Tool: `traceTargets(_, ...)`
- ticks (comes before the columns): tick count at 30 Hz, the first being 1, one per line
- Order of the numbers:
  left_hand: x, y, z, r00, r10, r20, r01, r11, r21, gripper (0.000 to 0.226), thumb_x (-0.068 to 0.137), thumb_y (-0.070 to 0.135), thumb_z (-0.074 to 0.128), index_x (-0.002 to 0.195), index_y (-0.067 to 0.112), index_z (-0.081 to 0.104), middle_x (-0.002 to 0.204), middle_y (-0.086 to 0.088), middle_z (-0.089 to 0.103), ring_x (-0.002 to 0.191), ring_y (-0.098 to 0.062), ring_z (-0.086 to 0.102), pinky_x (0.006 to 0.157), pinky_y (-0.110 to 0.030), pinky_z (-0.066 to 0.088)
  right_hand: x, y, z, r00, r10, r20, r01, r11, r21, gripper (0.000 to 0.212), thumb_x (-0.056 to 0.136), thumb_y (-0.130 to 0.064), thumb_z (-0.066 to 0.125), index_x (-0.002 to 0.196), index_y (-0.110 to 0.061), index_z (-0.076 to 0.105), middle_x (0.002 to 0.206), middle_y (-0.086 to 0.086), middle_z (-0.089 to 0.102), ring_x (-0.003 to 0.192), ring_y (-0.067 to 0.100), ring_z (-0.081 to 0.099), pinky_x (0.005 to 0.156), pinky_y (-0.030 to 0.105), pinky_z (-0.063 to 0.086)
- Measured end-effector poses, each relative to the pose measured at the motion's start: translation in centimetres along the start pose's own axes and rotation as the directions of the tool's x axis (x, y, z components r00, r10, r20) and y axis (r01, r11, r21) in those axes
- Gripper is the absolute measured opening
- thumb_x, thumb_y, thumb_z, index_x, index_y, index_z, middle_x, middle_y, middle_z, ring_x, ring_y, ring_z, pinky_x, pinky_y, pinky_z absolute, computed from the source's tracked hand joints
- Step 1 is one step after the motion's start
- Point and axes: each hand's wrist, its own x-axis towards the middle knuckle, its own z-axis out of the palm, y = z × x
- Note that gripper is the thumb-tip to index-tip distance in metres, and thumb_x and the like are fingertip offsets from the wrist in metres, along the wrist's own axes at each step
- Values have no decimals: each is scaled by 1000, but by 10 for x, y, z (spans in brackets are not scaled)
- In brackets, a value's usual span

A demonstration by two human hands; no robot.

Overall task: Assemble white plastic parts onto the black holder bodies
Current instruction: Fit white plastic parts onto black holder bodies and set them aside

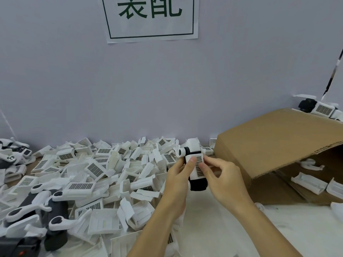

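A pale wall is filling the upper half of the view, with a white paper sign bearing green characters hanging at twelve o'clock. A brown cardboard box is lying on its side at three o'clock, its open mouth showing a few white parts inside. A heap of white plastic parts with gridded panels is spreading from nine o'clock toward the centre, and several assembled black-and-white units are lying at eight o'clock. Just right of centre, the left hand is gripping a black holder body with a white part on it, thumb pressing its face. The right hand is pinching the same piece from its three o'clock side, fingers curled.
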Motion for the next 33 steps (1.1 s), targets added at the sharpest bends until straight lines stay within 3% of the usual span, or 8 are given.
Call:
traceTargets(4,1,-2,1,999,9,-51,-8,999,33,26,104,26,55,120,13,70,115,-12,75,110,-27,71,94,-41,57,1,0,1,999,26,-34,-25,999,27,12,92,-30,70,100,-28,79,82,-16,75,79,5,69,73,27,56)
traceTargets(9,0,-2,2,995,-25,-100,23,1000,-20,30,102,31,57,122,9,65,112,-13,75,107,-28,72,79,-32,61,1,2,3,991,137,-6,-136,988,75,20,91,-44,66,96,-28,78,83,-18,75,82,-3,67,74,18,51)
traceTargets(12,-1,-1,2,995,-16,-95,13,999,-30,28,102,29,57,119,10,68,114,-16,74,109,-30,71,86,-38,60,1,0,3,979,186,81,-197,965,170,25,96,-41,60,100,-24,78,89,-12,77,88,3,71,81,25,55)
traceTargets(17,-5,4,3,1000,10,3,-10,1000,10,30,94,35,65,116,17,73,114,-16,73,111,-31,69,97,-51,55,0,-11,3,928,303,218,-372,801,469,38,96,-42,56,99,-12,79,93,5,79,91,20,76,72,28,59)
traceTargets(20,-6,7,4,1000,11,27,-12,1000,17,24,95,40,64,110,26,77,110,-6,76,107,-22,72,86,-34,59,-1,-15,1,914,326,241,-405,733,547,43,84,-47,61,98,-11,79,95,11,78,91,25,76,75,39,61)
traceTargets(23,-7,8,5,1000,-13,-28,13,1000,24,27,88,50,62,95,31,80,98,-1,79,96,-18,75,75,-30,60,-3,-17,2,915,326,240,-404,720,564,42,80,-47,64,97,-12,80,95,12,78,91,27,76,81,44,61)
traceTargets(28,-5,6,4,999,-9,-46,12,998,59,42,95,53,56,100,19,79,101,-12,77,97,-27,74,78,-36,60,-5,-20,6,921,342,189,-385,716,581,39,79,-46,67,87,-11,82,88,12,78,82,25,77,61,32,61)
traceTargets(33,-7,6,5,1000,12,-29,-9,994,106,47,94,55,53,87,17,79,79,-5,75,69,-14,71,49,-19,49,-6,-18,7,923,356,148,-375,738,561,36,79,-47,69,80,-14,82,84,11,78,79,25,77,63,34,62)
